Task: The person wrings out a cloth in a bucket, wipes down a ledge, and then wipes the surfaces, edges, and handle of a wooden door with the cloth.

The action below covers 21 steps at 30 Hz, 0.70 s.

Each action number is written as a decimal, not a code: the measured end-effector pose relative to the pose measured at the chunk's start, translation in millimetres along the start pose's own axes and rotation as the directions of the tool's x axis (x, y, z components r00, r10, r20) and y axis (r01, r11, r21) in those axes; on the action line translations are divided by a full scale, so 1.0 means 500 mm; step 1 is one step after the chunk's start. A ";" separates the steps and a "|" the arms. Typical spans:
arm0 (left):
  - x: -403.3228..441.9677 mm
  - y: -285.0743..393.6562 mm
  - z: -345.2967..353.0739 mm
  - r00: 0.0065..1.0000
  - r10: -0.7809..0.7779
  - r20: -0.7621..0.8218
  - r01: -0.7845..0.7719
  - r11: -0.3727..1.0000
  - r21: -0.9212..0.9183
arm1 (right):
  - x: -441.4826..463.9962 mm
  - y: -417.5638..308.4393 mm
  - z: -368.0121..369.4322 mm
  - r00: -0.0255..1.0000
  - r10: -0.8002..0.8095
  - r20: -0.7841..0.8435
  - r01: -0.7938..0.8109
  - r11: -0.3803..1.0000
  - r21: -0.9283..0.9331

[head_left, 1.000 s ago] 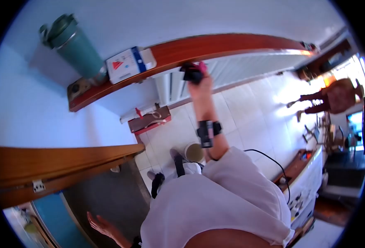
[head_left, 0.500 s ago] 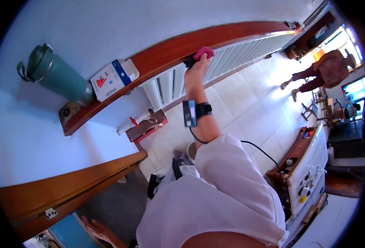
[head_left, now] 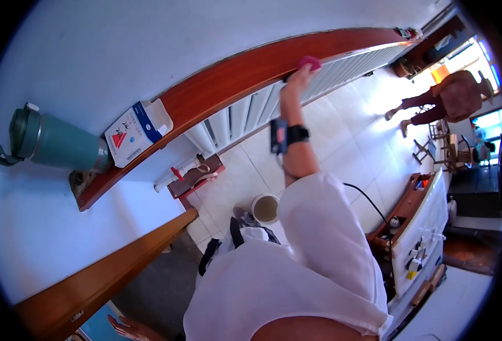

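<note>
My right hand [head_left: 300, 80] is closed around a pink cloth or sponge [head_left: 309, 62], held against the front edge of a reddish-brown wooden shelf [head_left: 228, 77]. Too little of the pink thing shows to tell its exact kind. Below the shelf runs a white radiator [head_left: 256, 111]. A dark band with a small device [head_left: 279, 136] circles my right wrist. Low at the left, my left hand [head_left: 128, 328] has its fingers apart and holds nothing. On the shelf's near end are a green tumbler [head_left: 63, 142] lying sideways in view and a white-and-blue box [head_left: 131, 133].
A bucket [head_left: 265, 208] stands on the tiled floor by my feet. Beyond the shelf's near end is a red-brown box [head_left: 197, 181]. A wooden door edge [head_left: 120, 256] crosses the lower left. Another person [head_left: 452, 99] stands far right, near stools and a white-topped table [head_left: 421, 227].
My right hand has moved farther along the shelf with the pink thing, away from the tumbler. The view has shifted, and more of the bucket shows. My left hand sits slightly lower.
</note>
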State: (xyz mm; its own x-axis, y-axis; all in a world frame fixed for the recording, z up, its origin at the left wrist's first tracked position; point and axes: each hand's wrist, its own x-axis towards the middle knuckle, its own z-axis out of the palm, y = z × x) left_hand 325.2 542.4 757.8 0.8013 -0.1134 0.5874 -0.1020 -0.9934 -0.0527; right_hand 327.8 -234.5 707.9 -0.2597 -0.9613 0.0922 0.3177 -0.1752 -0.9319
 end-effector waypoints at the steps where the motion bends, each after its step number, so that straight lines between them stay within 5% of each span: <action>1: -0.001 0.004 -0.010 1.000 -0.019 0.004 0.018 0.999 0.036 | 0.011 -0.021 0.005 1.000 0.004 0.007 -0.004 1.000 -0.006; 4: 0.047 0.020 -0.015 0.997 0.070 -0.030 -0.070 0.998 0.009 | -0.008 -0.031 -0.014 0.998 0.039 0.053 -0.039 0.999 -0.016; 6: 0.081 0.041 0.010 0.991 0.116 -0.071 -0.114 0.993 0.026 | -0.091 0.019 -0.006 0.991 -0.068 0.118 0.080 0.991 -0.107; 7: 0.091 0.055 0.021 0.990 0.120 -0.072 -0.119 0.993 0.021 | -0.156 0.052 -0.005 0.955 -0.229 0.189 0.264 0.946 -0.186; 9: 0.114 0.078 0.024 0.997 -0.075 -0.011 0.075 0.994 0.073 | -0.218 0.024 -0.005 0.924 -0.258 0.281 0.335 0.902 -0.274; 13: 0.110 0.098 0.002 0.994 0.025 -0.109 -0.017 0.998 0.068 | -0.007 0.076 0.004 0.947 -0.312 0.078 0.320 0.886 -0.335; 14: 0.100 0.091 -0.001 0.994 0.010 -0.109 -0.001 0.997 0.081 | 0.063 0.058 -0.005 0.984 -0.175 0.032 0.176 0.936 -0.303; 15: 0.087 0.069 -0.009 0.993 -0.081 -0.088 0.088 0.993 0.074 | 0.138 0.067 -0.018 0.962 -0.274 0.001 0.258 0.906 -0.336; 17: 0.060 0.027 -0.011 0.982 -0.157 -0.107 0.167 0.982 0.090 | 0.207 -0.011 -0.023 0.997 -0.065 -0.033 0.052 0.946 -0.319; 19: 0.058 0.022 -0.019 0.979 -0.145 -0.146 0.160 0.983 0.092 | 0.351 0.089 -0.057 0.962 -0.271 -0.024 0.219 0.827 -0.517; 21: 0.078 0.045 -0.042 0.969 -0.206 -0.139 0.221 0.970 0.100 | 0.305 0.054 -0.047 0.945 -0.314 0.088 0.301 0.737 -0.605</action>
State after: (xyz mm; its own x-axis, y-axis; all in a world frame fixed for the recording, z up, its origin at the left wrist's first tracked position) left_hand 341.7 516.2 796.7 0.7154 0.0973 0.6919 0.1370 -0.9906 -0.0023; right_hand 275.4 -380.6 688.7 -0.2645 -0.8726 0.4106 -0.3961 -0.2899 -0.8712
